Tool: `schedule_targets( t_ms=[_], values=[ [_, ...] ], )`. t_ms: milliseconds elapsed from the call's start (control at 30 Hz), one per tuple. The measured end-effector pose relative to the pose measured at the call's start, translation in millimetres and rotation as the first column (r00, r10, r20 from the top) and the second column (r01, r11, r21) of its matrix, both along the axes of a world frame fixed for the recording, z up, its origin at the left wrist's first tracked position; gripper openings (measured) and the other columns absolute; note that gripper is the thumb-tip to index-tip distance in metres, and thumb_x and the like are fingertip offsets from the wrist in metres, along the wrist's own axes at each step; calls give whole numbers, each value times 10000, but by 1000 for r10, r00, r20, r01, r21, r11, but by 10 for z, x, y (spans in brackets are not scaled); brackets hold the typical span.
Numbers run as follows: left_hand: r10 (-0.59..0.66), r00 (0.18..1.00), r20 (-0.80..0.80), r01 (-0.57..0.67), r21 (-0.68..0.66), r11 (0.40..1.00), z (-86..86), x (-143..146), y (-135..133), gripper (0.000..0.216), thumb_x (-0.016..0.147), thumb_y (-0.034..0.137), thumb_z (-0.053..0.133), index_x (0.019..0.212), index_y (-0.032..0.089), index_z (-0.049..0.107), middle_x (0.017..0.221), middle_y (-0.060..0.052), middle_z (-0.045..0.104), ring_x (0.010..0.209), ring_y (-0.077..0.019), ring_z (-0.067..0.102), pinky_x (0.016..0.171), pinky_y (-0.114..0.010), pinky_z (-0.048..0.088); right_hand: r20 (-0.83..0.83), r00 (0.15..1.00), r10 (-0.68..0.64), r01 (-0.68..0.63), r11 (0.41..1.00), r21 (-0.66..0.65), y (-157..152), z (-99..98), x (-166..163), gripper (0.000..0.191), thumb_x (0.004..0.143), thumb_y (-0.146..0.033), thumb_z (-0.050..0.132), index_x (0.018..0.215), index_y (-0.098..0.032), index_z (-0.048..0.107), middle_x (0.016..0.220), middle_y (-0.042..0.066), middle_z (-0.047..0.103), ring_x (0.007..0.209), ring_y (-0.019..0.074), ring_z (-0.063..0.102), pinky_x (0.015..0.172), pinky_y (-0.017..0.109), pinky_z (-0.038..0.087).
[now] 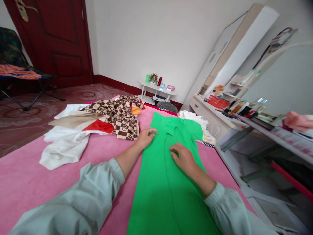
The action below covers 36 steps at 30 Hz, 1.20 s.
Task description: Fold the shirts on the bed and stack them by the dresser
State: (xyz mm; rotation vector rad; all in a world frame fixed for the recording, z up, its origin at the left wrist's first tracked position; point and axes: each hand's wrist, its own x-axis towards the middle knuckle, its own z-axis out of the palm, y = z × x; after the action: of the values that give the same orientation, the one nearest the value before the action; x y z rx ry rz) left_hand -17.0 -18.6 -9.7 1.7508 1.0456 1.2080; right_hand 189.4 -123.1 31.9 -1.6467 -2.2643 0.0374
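Note:
A long green dress (156, 182) lies spread on the pink bed cover (110, 150), its neck end away from me. A short sleeve sticks out at its far right, and a seam or fold runs down its middle. At the dress's upper left edge is my left hand (146, 138), with thumb and forefinger stretched out and a little apart. Over the right half of the dress, my right hand (183, 158) has loosely bent fingers, a gap between thumb and forefinger, and nothing visible in them. Whether its fingertips touch the cloth is unclear.
Left of the dress lies a heap with a brown checkered garment (122, 114) and white clothes (66, 151). White printed clothing (195, 119) lies beyond its right side. A dressing table (207, 106) with a red basket (218, 102) borders the bed's right. A folding chair (14, 58) stands far left.

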Motion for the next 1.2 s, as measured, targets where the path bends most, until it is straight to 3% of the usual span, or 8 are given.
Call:
schedule_targets(
  t_ms=[100, 167, 300, 400, 500, 667, 900, 1200],
  values=[
    [6, 996, -89, -5, 13, 1000, 147, -2, -179, 282, 780, 83, 508, 996, 124, 685, 996, -60, 711, 910, -159, 644, 875, -297, 489, -35, 999, 8, -7, 1000, 25, -131, -50, -59, 179, 810, -153, 536, 940, -200, 650, 959, 41, 627, 938, 168, 574, 839, 271, 433],
    [29, 965, -261, -11, 70, 997, 307, 16, -360, 215, 769, 138, 550, 909, 164, 710, 919, -42, 717, 862, -181, 642, 832, -308, 488, -90, 995, -42, 43, 999, 10, -60, -77, -32, 192, 796, -155, 554, 962, -188, 645, 949, 43, 618, 851, 154, 583, 795, 270, 451],
    [23, 764, -645, 42, 86, 995, 611, 159, -797, 178, 761, 366, 625, 816, 224, 717, 806, -43, 711, 808, -237, 653, 745, -329, 479, -252, 952, -172, 167, 985, -40, 295, -116, 36, 273, 758, -158, 596, 1028, -161, 635, 1035, 63, 596, 726, 117, 586, 751, 264, 485],
    [16, 627, -778, 69, 76, 995, 717, 316, -1083, 384, 730, 522, 636, 922, 196, 700, 871, -110, 708, 874, -299, 656, 759, -368, 485, -282, 940, -193, 208, 978, 23, 516, -165, 13, 259, 773, -197, 602, 1022, -182, 667, 1250, 97, 522, 974, 167, 594, 909, 313, 457],
    [21, 522, -853, 64, 64, 996, 739, 429, -1253, 504, 735, 528, 625, 1060, 144, 650, 944, -164, 693, 916, -328, 650, 783, -403, 496, -202, 958, -203, 225, 970, 90, 607, -242, -36, 288, 819, -264, 576, 1085, -207, 672, 1405, 91, 418, 1239, 235, 451, 1048, 379, 356],
    [-34, 408, -913, 43, -18, 999, 772, 472, -1295, 347, 785, 365, 591, 1038, 138, 662, 977, -160, 688, 949, -282, 653, 806, -344, 511, -109, 976, -186, 195, 978, 75, 643, -324, -28, 469, 869, -313, 515, 1304, -136, 523, 1411, 89, 446, 1253, 245, 422, 1077, 387, 327],
    [-22, 392, -920, 20, -15, 1000, 810, 408, -1189, 291, 758, 229, 553, 983, 112, 694, 968, -179, 697, 907, -326, 667, 758, -399, 541, -107, 977, -185, 193, 979, 68, 652, -323, 2, 411, 872, -315, 509, 1248, -162, 571, 1380, 77, 469, 1223, 232, 436, 1048, 368, 357],
    [-67, 421, -905, 38, -57, 998, 735, 307, -1026, 226, 671, 185, 556, 822, 153, 721, 863, -140, 716, 845, -286, 679, 680, -325, 531, -77, 985, -154, 161, 983, 87, 663, -363, 12, 422, 884, -320, 490, 1258, -139, 561, 1362, 87, 491, 1213, 242, 435, 1058, 383, 345]
  ],
)
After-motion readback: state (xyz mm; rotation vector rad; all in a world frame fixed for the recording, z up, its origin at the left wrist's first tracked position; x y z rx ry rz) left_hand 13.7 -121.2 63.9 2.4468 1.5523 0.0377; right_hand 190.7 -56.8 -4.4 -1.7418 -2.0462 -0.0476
